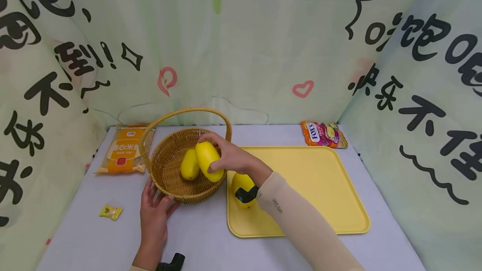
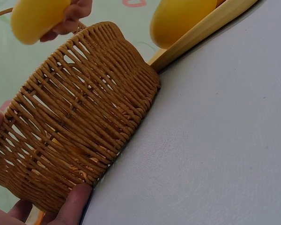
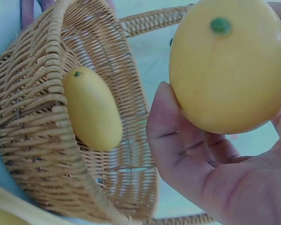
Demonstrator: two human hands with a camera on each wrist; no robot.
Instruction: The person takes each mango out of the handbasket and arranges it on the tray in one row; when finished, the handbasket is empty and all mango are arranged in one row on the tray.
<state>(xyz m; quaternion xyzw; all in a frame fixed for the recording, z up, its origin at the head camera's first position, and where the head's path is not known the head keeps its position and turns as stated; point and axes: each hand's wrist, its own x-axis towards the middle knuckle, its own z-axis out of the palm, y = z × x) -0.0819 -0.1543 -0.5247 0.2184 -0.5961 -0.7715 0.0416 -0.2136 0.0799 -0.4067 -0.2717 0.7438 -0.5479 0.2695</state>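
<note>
My right hand [image 1: 231, 156] grips a yellow mango [image 1: 208, 161] over the right side of the wicker basket [image 1: 165, 185]. In the right wrist view that held mango [image 3: 229, 65] shows a green stem spot, with fingers and thumb round its lower side. Another mango [image 3: 93, 110] lies inside the basket. My left hand [image 1: 156, 212] holds the basket's front left side. The left wrist view shows its fingertips [image 2: 75, 199] against the base of the woven wall. A third mango [image 1: 242, 183] lies on the yellow tray [image 1: 301, 191], partly hidden by my right wrist and its black strap.
The basket's tall handle [image 1: 188, 110] arches over its opening. Behind it on the left stands an orange and clear food bag [image 1: 124, 149]. A small yellow wrapped candy [image 1: 111, 212] lies at the left. A colourful snack packet [image 1: 324, 134] lies behind the tray. Printed curtains enclose the table.
</note>
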